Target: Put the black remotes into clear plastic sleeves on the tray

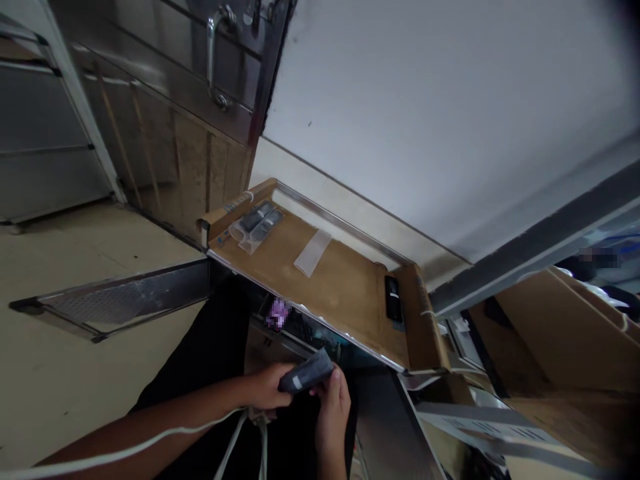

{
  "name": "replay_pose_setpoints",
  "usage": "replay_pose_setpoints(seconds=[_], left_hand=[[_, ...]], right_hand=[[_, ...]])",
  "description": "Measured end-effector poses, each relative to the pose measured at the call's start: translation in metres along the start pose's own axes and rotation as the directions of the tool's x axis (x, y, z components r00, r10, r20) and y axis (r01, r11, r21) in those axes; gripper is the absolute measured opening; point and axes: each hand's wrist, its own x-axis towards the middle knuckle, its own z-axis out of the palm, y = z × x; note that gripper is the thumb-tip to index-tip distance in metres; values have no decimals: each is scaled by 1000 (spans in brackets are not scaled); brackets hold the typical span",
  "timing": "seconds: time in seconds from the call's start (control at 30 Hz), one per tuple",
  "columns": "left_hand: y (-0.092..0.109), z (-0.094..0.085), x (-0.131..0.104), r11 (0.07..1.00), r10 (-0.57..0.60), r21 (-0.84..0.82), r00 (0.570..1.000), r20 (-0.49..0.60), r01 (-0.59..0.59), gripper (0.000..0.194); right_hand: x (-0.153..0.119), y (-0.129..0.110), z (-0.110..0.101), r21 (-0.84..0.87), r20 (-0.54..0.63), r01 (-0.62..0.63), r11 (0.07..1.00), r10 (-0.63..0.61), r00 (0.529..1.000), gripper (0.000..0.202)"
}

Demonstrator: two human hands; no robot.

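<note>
My left hand [273,387] is closed round the lower left end of a dark item in a clear plastic sleeve [307,372]. The fingers of my right hand [333,393] pinch the sleeve's other end. Both hands are over my lap, in front of a cardboard-lined tray [345,280]. Two sleeved dark items [260,223] lie side by side at the tray's left end. A flat, pale sleeve [313,252] rests near its middle. At the right end is a black device [393,299] with a white label.
Under the tray's front edge, an open drawer [300,333] holds a purple item. A metal mesh panel [130,297] juts out at left. Cardboard boxes [565,333] stand at right, and a white wall [425,113] rises behind. A pale cord [165,437] crosses my left forearm.
</note>
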Motion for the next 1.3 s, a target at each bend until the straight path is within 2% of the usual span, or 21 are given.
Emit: replay_pose_setpoints(seconds=[0.13,0.23,0.43,0.63,0.73,0.93,1.07,1.3], left_hand=[[2,-1,-1,1000,1,-8,1000,-13,-2,43],[6,-2,-1,1000,2,6,1000,-21,-2,42],[7,1,0,995,-69,-74,997,-20,68,45],[-13,5,3,975,-206,-74,978,43,209,38],[-20,6,4,963,-249,-82,965,83,256,30],[-22,7,3,944,-249,-193,962,117,268,38],[-25,8,3,938,-264,-203,958,111,282,39],[-24,9,1,942,-273,-164,953,133,292,34]], right_hand=[[0,0,6,34,-41,-25,999,26,999,50],[3,3,8,4,-103,3,1000,-2,995,52],[3,4,10,-276,-153,98,956,-145,978,57],[-1,-17,12,-514,-203,178,839,-321,925,59],[0,-31,11,-540,-188,210,815,-360,914,60],[-7,-55,13,-549,-118,287,785,-413,903,55],[-13,-63,18,-541,-85,315,780,-423,902,53],[-10,-77,15,-518,-138,317,794,-444,885,51]])
